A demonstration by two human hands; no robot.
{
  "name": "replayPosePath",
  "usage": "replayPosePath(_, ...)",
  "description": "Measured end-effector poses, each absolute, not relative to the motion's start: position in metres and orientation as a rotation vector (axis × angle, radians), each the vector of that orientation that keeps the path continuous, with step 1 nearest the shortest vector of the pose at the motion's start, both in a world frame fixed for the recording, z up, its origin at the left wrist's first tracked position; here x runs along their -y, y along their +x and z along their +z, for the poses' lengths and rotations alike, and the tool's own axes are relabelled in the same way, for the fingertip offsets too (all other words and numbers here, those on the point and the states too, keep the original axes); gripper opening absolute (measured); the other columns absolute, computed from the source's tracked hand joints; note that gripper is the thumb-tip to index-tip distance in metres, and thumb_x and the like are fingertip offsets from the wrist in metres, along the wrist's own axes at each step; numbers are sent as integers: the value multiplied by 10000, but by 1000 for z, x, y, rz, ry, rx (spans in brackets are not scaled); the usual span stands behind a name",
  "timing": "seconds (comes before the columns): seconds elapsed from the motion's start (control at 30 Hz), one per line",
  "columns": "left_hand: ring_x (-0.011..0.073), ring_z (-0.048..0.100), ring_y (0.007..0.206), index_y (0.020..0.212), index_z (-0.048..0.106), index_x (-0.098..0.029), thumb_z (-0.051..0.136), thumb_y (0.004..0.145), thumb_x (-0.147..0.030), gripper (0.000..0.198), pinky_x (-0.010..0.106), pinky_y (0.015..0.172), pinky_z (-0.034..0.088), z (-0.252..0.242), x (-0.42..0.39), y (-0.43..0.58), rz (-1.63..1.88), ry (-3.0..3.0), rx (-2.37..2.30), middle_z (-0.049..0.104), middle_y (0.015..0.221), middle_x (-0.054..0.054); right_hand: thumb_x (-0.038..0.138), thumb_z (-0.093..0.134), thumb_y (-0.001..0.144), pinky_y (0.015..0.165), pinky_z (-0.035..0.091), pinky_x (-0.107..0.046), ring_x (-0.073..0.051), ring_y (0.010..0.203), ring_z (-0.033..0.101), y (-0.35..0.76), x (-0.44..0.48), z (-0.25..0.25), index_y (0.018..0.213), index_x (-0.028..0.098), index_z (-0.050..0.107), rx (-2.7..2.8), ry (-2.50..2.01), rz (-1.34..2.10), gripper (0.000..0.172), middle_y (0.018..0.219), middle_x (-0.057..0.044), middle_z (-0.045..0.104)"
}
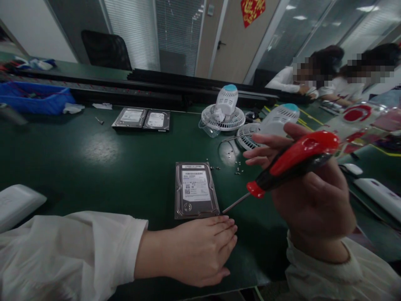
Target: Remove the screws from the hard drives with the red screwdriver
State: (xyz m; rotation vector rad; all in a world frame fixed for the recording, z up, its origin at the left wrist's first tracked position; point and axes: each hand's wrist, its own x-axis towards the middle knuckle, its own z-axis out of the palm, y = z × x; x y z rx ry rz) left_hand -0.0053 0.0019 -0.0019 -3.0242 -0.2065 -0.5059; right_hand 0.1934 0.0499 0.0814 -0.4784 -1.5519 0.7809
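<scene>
A hard drive lies label up on the green table in front of me. My left hand rests flat on the table just below the drive's near edge, fingers stretched out together. My right hand is raised to the right of the drive and grips a red-and-black screwdriver. Its metal tip points down-left toward the drive's lower right corner. Several small screws lie scattered beyond the drive.
Two more hard drives lie farther back. Two small white fans stand at the right rear, one closer. A blue bin sits at the far left, a white object at the near left. Two people sit at the back right.
</scene>
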Motion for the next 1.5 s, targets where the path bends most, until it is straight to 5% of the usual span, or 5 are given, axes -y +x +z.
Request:
replayPosePath(0.2, 307, 671, 1327, 1367, 657, 65, 493, 1072, -400, 574, 371, 1235, 415, -2, -2, -5, -499, -3035, 214, 692, 1402, 256, 222, 860, 749, 674, 584, -355, -178, 756, 684, 198, -51, 74, 1190, 296, 740, 1590, -465, 552, 462, 890, 4, 734)
replayPosePath(0.87, 313, 652, 1352, 1360, 661, 54, 454, 1083, -396, 567, 381, 1255, 388, -6, -1, -6, -513, -3007, 211, 689, 1411, 247, 303, 724, 867, 1016, 628, -413, -226, 1148, 759, 198, -49, 77, 1403, 256, 643, 1669, -451, 812, 544, 1322, -56, 765)
replayPosePath(1.13, 307, 652, 1352, 1364, 657, 55, 456, 1084, -399, 570, 377, 1258, 384, -6, -1, -6, -513, -3012, 207, 688, 1411, 251, 229, 847, 764, 704, 635, -391, -178, 666, 681, 193, -54, 73, 1134, 335, 739, 1627, -494, 596, 399, 751, 41, 711)
replayPosePath(1.37, 309, 662, 1343, 1362, 663, 56, 486, 1074, -401, 568, 371, 1245, 404, -2, -2, -6, -501, -3024, 209, 692, 1404, 252, 278, 732, 845, 1022, 620, -472, -233, 1097, 751, 200, -50, 76, 1378, 307, 645, 1639, -456, 897, 541, 1324, -35, 749)
replayPosePath(1.5, 310, 660, 1345, 1351, 673, 51, 493, 1071, -415, 573, 372, 1247, 400, -4, -1, -6, -516, -3007, 199, 696, 1398, 253, 237, 732, 872, 987, 619, -416, -212, 1058, 743, 196, -48, 76, 1369, 290, 658, 1633, -495, 832, 505, 1207, -31, 770)
